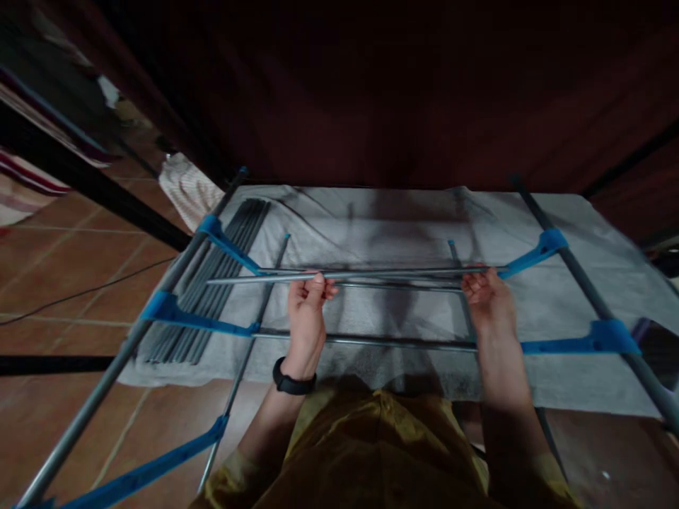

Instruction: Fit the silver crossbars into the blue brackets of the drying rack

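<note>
My left hand pinches a thin grey metal tube, whose left end sticks out freely past the fingers. My right hand has its fingers curled around the right end of that tube, close to the tip of a blue plastic bracket. The tube lies at a slight angle to a fixed crossbar just behind it, which spans from this bracket to a left blue bracket. Both brackets sit on upright poles of a frame around me. A lower crossbar runs in front, below my hands.
Several loose grey tubes lie side by side on a grey cloth at the left. Slanting poles stand on both sides. Dark red fabric hangs behind. Tiled floor and a cable show at the left.
</note>
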Motion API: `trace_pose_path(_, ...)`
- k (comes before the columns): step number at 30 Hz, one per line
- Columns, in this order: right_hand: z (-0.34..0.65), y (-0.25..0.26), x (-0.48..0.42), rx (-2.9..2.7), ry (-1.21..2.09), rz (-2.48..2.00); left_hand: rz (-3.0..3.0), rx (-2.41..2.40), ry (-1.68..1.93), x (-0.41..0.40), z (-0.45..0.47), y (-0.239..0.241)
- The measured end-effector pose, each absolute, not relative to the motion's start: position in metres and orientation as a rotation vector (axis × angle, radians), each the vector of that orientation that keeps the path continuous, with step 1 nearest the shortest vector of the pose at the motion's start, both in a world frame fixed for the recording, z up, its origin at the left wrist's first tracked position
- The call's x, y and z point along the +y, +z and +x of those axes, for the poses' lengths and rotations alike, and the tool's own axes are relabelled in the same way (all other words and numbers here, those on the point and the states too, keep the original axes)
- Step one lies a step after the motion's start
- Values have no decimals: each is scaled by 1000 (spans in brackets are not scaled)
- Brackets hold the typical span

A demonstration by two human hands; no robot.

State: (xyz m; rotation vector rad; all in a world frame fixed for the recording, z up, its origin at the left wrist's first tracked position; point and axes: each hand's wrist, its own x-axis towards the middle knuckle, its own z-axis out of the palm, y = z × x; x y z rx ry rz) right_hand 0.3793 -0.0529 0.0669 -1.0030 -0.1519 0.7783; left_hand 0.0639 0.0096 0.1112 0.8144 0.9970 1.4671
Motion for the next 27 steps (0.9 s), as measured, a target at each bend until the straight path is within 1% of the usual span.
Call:
trace_pose_path(15,382,64,-48,-131,755,-1045,907,973,1379,48,64,117)
trace_pose_path(27,387,55,-46,-169,754,-1039,874,999,1284,68,61,99)
